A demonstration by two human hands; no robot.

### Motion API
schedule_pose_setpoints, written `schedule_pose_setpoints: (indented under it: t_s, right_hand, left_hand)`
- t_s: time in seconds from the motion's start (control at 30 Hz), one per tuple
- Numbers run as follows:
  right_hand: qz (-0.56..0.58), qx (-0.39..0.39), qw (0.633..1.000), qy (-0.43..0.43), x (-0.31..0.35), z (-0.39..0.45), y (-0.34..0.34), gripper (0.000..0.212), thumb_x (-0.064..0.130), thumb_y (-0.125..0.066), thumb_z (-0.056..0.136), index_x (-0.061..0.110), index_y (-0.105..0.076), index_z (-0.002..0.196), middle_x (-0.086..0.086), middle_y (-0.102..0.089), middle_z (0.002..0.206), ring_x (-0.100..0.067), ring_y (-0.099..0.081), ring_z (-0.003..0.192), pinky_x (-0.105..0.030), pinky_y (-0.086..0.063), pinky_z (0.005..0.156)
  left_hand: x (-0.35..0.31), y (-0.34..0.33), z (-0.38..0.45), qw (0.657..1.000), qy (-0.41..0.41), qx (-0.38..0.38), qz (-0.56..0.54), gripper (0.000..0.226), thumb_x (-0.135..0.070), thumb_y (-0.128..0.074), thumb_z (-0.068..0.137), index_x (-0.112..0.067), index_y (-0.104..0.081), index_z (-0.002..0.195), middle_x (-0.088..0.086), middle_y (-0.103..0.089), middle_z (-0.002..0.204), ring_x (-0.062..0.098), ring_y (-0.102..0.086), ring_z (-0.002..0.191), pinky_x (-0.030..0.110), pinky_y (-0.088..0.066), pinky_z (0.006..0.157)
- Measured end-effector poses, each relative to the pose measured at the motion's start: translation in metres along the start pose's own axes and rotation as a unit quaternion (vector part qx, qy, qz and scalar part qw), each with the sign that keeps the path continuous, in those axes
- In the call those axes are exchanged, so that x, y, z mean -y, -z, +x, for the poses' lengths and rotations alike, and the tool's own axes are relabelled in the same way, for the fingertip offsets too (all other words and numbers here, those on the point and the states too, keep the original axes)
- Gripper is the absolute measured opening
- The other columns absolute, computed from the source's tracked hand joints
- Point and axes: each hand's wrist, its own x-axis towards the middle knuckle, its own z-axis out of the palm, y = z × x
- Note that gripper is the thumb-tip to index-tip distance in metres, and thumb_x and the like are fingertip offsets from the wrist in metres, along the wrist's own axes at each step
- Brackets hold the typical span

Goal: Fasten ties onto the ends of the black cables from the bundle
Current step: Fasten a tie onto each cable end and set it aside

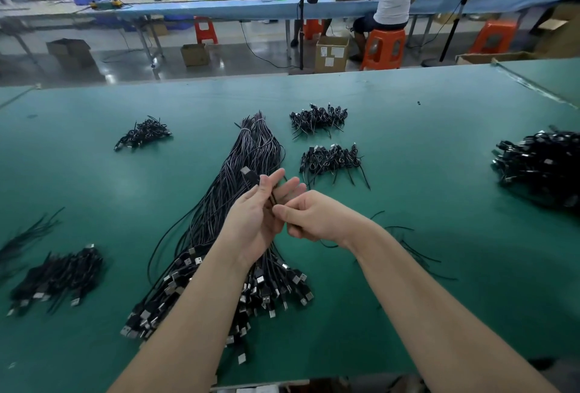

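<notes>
Green table (423,141): its far edge runs across the view ahead of me, its near edge sits just under my forearms, and a seam crosses its right far corner. Open green cloth lies left of the bundle, between it and the small heaps, and a wide bare stretch lies to my right before the big heap (543,163) near the right edge. Bundle of black cables (238,179): one long sheaf lying on the table straight ahead of me, bare wire ends fanned at the far end, a tie wrapped round it near there, flat metal plugs spread at the near end under my wrists. My left hand (257,217): palm turned up above the bundle, fingers mostly straight, thumb pressing one cable (249,176) whose plug stands up past my fingertips. My right hand (317,220): fingers curled, thumb and forefinger pinching something thin and black against my left palm; I cannot tell whether it is a tie or the cable itself. Loose ties (420,257): thin black strips lying beside my right forearm, partly hidden by it. Finished heaps (326,160): small coiled cables beyond my hands, details too fine to read. Left-edge heap (56,279): blurred.
</notes>
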Motion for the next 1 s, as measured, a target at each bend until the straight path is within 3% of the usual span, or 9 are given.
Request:
schedule_pose_setpoints:
  t_s: [0.07, 0.17, 0.3, 0.37, 0.53, 0.77, 0.93, 1.0]
  right_hand:
    - [-0.019, 0.005, 1.0, -0.002, 0.0, 0.0, -0.001, 0.048, 0.038, -0.054, 0.103, -0.003, -0.065, 0.08, 0.003, -0.055, 0.055, -0.01, -0.034, 0.04, -0.019, -0.03, 0.04]
    - [-0.05, 0.005, 0.999, -0.01, -0.001, 0.0, -0.004, 0.052, 0.041, -0.054, 0.102, -0.007, -0.068, 0.086, -0.004, -0.058, 0.061, -0.009, -0.036, 0.039, -0.018, -0.031, 0.04]
    - [-0.036, 0.005, 0.999, -0.014, -0.005, 0.003, -0.004, 0.047, 0.042, -0.053, 0.102, 0.006, -0.074, 0.082, 0.006, -0.058, 0.053, -0.008, -0.037, 0.039, -0.019, -0.032, 0.041]
    - [-0.005, 0.001, 1.0, -0.016, -0.007, 0.003, -0.004, 0.045, 0.045, -0.054, 0.102, 0.012, -0.075, 0.078, 0.007, -0.057, 0.051, -0.008, -0.037, 0.039, -0.018, -0.031, 0.041]
    - [0.035, 0.003, 0.999, -0.033, -0.013, 0.001, -0.004, 0.045, 0.048, -0.057, 0.099, 0.014, -0.077, 0.077, 0.005, -0.06, 0.055, -0.008, -0.036, 0.039, -0.018, -0.029, 0.04]
    - [0.027, 0.006, 0.999, -0.039, -0.015, 0.003, -0.004, 0.049, 0.051, -0.06, 0.096, 0.006, -0.077, 0.085, 0.004, -0.058, 0.053, -0.007, -0.034, 0.037, -0.015, -0.028, 0.037]
    - [0.039, 0.042, 0.998, -0.031, -0.015, 0.001, 0.001, 0.043, 0.054, -0.065, 0.092, 0.018, -0.076, 0.072, 0.005, -0.054, 0.053, -0.007, -0.034, 0.04, -0.015, -0.028, 0.04]
    - [0.094, 0.083, 0.992, -0.02, -0.019, 0.0, 0.008, 0.037, 0.048, -0.067, 0.093, 0.022, -0.07, 0.067, 0.005, -0.047, 0.052, -0.009, -0.033, 0.045, -0.018, -0.029, 0.045]
  left_hand:
    - [0.001, 0.0, 0.001, 1.0, 0.002, 0.002, 0.002, 0.058, -0.044, -0.051, 0.089, -0.009, -0.056, 0.135, 0.012, -0.069, 0.127, 0.024, -0.067, 0.118, 0.043, -0.049, 0.104]
    - [0.0, 0.0, 0.002, 1.0, 0.004, -0.007, 0.009, 0.056, -0.044, -0.048, 0.094, -0.006, -0.055, 0.135, 0.01, -0.07, 0.126, 0.022, -0.067, 0.117, 0.044, -0.047, 0.106]
    - [-0.003, -0.002, 0.001, 0.999, -0.007, -0.028, -0.014, 0.052, -0.037, -0.052, 0.093, 0.0, -0.057, 0.129, 0.015, -0.072, 0.12, 0.027, -0.071, 0.11, 0.039, -0.062, 0.082]
    - [-0.006, -0.002, 0.0, 0.999, -0.012, -0.032, -0.023, 0.055, -0.034, -0.057, 0.086, 0.001, -0.057, 0.128, 0.017, -0.072, 0.118, 0.031, -0.072, 0.107, 0.043, -0.062, 0.084]
    - [-0.017, 0.001, -0.003, 0.998, -0.032, -0.017, -0.058, 0.051, -0.031, -0.058, 0.087, 0.002, -0.057, 0.127, 0.018, -0.072, 0.119, 0.035, -0.072, 0.105, 0.042, -0.062, 0.076]
    - [-0.019, -0.002, -0.005, 0.998, -0.04, -0.008, -0.042, 0.05, -0.033, -0.059, 0.087, -0.001, -0.06, 0.126, 0.017, -0.072, 0.119, 0.037, -0.071, 0.107, 0.045, -0.062, 0.082]
    - [-0.019, 0.001, -0.009, 0.998, -0.038, 0.022, -0.033, 0.046, -0.033, -0.055, 0.091, -0.002, -0.061, 0.125, 0.016, -0.072, 0.119, 0.033, -0.072, 0.105, 0.04, -0.062, 0.079]
    - [-0.023, 0.004, -0.011, 0.998, -0.033, 0.046, -0.026, 0.043, -0.033, -0.053, 0.093, -0.002, -0.066, 0.12, 0.015, -0.073, 0.117, 0.029, -0.074, 0.1, 0.035, -0.062, 0.074]
